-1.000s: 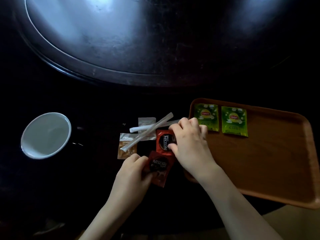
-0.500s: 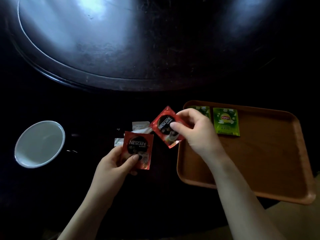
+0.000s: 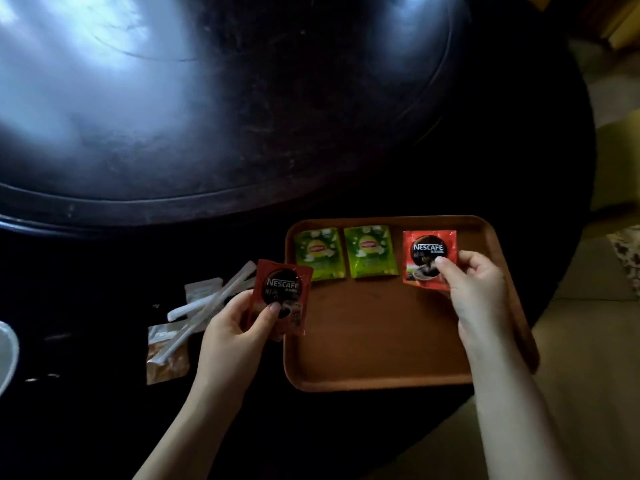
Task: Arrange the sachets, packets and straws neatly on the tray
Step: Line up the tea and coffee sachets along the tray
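Observation:
A brown wooden tray (image 3: pixel 374 344) lies on the dark table. Two green tea packets (image 3: pixel 319 252) (image 3: pixel 370 250) sit side by side along its far edge. My right hand (image 3: pixel 476 289) pinches a red coffee sachet (image 3: pixel 427 251) at its lower right corner, to the right of the green packets, over the tray's far right part. My left hand (image 3: pixel 239 327) grips a second red coffee sachet (image 3: pixel 282 294) upright over the tray's left rim. Left of the tray, two white wrapped straws (image 3: pixel 207 306) lie crossed over a white sachet (image 3: pixel 201 292) and a brown sugar sachet (image 3: pixel 168 362).
A white cup's rim (image 3: pixel 7 355) shows at the far left edge. A large round raised turntable (image 3: pixel 207 116) fills the table's far part. Pale upholstered seating (image 3: pixel 588 375) lies past the table's right edge.
Both hands lifted the red sachets off the table. My right hand carried its sachet rightward over the tray to beside the green packets. My left hand brought its sachet up to the tray's left rim.

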A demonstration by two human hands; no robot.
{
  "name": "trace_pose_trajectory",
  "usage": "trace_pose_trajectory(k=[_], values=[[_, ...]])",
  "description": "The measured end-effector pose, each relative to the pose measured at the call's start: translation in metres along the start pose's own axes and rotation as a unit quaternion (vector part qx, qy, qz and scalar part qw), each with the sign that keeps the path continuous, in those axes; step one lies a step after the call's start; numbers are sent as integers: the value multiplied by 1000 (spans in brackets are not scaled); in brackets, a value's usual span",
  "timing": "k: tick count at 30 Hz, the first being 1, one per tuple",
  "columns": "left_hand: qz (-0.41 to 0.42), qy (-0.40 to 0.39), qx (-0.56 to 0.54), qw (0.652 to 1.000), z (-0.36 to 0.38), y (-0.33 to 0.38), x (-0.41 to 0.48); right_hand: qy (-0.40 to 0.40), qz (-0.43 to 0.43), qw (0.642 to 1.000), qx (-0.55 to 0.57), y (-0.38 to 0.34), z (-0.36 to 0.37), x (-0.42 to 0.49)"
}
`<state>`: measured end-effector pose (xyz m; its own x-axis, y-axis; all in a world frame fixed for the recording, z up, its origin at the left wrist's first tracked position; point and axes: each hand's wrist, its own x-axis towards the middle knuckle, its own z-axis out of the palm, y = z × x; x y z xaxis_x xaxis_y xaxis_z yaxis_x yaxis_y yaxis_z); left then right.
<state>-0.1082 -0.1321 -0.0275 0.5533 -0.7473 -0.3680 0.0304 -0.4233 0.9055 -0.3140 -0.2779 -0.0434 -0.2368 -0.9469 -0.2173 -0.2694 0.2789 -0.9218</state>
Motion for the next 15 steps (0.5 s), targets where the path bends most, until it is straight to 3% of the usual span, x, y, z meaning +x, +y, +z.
trace_pose_trajectory(k=[10, 15], values=[[-3, -37, -7, 999, 27, 6, 3, 78, -145, 965, -204, 10, -1, 26], [1, -49, 6, 999, 39, 8, 5, 62, -177, 946, -265, 20, 3, 31]])
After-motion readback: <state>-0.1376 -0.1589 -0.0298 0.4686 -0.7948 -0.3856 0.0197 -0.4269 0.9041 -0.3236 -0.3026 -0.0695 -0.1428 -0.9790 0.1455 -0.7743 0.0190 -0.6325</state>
